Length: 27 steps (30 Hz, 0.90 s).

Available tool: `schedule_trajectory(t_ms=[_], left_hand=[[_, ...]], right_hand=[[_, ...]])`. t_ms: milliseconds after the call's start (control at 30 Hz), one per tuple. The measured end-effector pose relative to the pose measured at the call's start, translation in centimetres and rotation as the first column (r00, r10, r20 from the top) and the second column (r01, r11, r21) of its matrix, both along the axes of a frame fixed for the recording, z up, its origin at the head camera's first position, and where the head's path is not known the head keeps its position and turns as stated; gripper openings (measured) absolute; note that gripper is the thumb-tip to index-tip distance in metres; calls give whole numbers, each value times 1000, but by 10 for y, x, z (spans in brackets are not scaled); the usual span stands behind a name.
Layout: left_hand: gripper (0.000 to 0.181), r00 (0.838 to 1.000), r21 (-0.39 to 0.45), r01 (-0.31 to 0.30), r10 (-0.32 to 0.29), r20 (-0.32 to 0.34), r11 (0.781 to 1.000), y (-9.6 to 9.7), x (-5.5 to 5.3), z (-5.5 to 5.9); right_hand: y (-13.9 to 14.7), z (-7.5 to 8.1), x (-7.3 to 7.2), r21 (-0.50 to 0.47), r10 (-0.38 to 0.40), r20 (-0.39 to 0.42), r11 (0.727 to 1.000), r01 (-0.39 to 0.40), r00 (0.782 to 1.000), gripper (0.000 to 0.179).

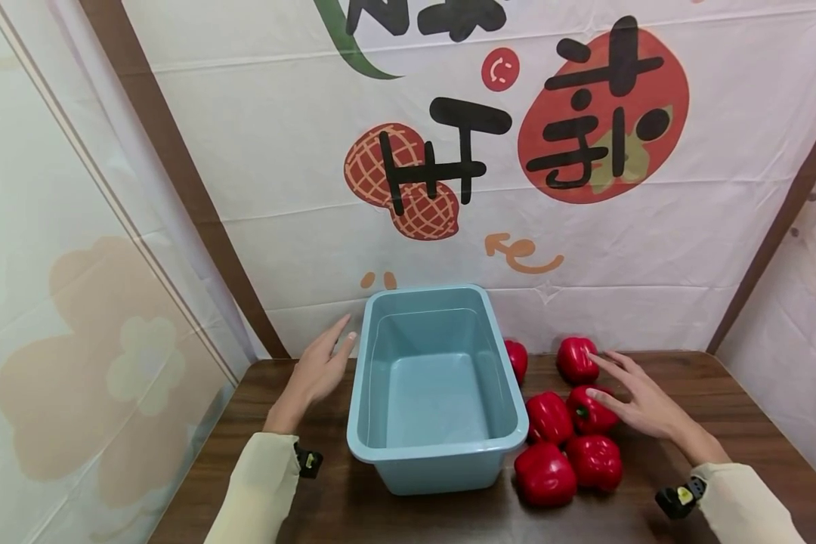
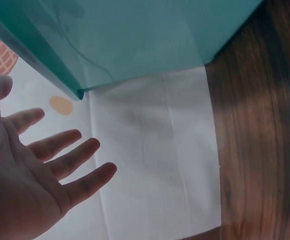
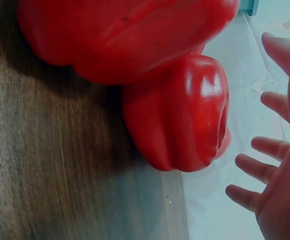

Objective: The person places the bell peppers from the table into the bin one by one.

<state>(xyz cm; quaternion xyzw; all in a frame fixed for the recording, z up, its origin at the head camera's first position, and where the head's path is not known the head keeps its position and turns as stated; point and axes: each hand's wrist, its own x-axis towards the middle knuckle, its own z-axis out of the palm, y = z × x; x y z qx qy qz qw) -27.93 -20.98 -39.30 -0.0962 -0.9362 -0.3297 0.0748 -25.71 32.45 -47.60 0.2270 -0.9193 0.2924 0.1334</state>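
Note:
A light blue plastic basin [image 1: 442, 453] stands on the table, with nothing inside it. To its left, my left hand [image 1: 321, 368] is held beside the rim with fingers spread and nothing in them; the left wrist view shows the palm of the hand [image 2: 32, 175] apart from the basin's wall [image 2: 135, 40]. Several red bell peppers [image 1: 545, 474] lie right of the basin. Over the far ones hovers my right hand [image 1: 646, 400], fingers extended, near a bell pepper [image 1: 590, 410]. In the right wrist view a gap separates the hand [image 3: 280, 175] from the bell pepper [image 3: 177, 117].
The dark wooden table [image 1: 727, 393] ends at a white printed cloth [image 1: 285, 227] behind the basin. One red bell pepper [image 1: 517, 360] is partly hidden by the basin's right rim. A pale cloth panel [image 1: 109, 317] hangs at the left.

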Motion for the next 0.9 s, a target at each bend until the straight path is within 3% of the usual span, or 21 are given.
schedule_trajectory(t_ms=[167, 633, 900], left_hand=[[59, 999, 99, 50, -51, 15, 994, 6, -4, 4], [63, 988, 217, 63, -91, 125, 974, 15, -16, 6], [64, 971, 290, 62, -125, 202, 955, 24, -26, 7]], right_hand=[[-2, -3, -1, -3, 17, 15, 1000, -17, 1000, 61], [-2, -10, -2, -14, 15, 27, 1000, -14, 1000, 57], [-1, -15, -1, -45, 1, 124, 999, 5, 992, 57]])
